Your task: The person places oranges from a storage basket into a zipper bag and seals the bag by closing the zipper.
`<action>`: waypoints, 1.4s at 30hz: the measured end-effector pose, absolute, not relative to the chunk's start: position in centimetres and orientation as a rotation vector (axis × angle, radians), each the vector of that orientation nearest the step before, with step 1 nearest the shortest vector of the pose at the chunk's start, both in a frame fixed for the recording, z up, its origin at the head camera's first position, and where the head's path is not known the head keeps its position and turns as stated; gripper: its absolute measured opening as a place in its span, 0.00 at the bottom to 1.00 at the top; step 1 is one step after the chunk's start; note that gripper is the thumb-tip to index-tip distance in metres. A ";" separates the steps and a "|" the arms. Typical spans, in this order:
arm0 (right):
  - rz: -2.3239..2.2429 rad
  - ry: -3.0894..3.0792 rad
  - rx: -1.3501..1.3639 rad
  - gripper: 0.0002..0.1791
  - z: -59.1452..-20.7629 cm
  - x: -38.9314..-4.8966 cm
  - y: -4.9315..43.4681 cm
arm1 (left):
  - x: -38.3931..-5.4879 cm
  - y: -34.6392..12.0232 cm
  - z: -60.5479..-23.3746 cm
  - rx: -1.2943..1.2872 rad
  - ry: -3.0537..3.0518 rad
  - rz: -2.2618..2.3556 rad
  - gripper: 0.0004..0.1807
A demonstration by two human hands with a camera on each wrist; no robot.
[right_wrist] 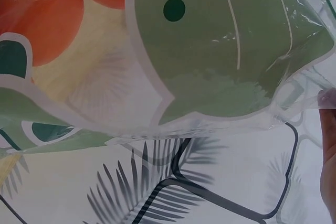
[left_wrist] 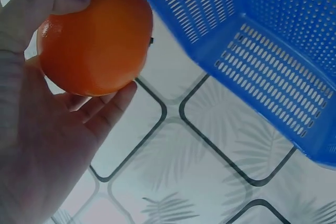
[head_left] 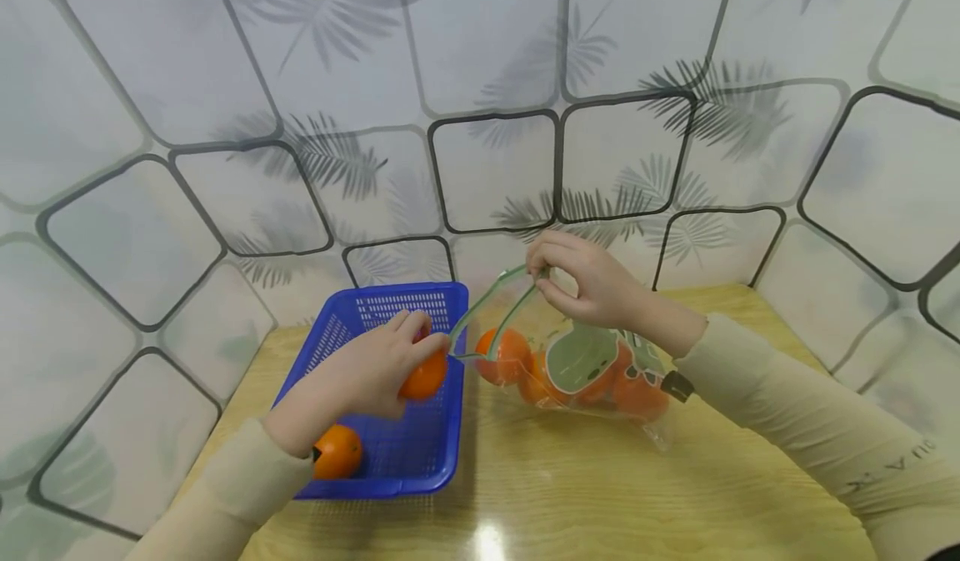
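Observation:
My left hand [head_left: 371, 369] grips an orange [head_left: 425, 376] above the right side of a blue plastic basket [head_left: 397, 488]. In the left wrist view the thumb lies over the top of the orange [left_wrist: 100, 40] and the fingers are beneath it. The right hand [head_left: 588, 282] pinches the green-edged mouth of a clear zip bag [head_left: 581, 357] with a green cartoon print, drawing it up. The bag's opening gapes toward the left hand. Several oranges [head_left: 504, 356] lie inside the bag, which rests on the table. Another orange [head_left: 339, 453] sits at the basket's near left corner, partly hidden by the left wrist.
Basket and bag stand side by side on a light wooden table [head_left: 555, 494]. A pale cloth or curtain [head_left: 495, 169] with dark outlines and leaf prints rises behind the table and along both sides.

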State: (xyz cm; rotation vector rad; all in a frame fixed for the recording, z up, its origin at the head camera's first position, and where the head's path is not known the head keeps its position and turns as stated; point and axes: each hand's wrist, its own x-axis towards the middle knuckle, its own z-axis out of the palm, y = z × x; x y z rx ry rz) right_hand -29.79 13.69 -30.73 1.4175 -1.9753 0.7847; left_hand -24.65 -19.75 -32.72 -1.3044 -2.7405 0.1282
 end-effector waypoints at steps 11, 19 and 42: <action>0.787 -1.975 1.413 0.06 -30.8 -30.0 13.9 | -25.6 -18.5 -30.3 -1.295 -2.628 -0.001 0.47; 0.797 -1.959 1.419 0.06 -30.8 -30.1 13.9 | -26.3 -17.2 -29.1 -1.320 -2.594 -0.109 0.47; 0.832 -1.951 1.449 0.06 -30.7 -30.7 13.6 | -29.1 -14.3 -29.1 -1.488 -2.674 -0.413 0.42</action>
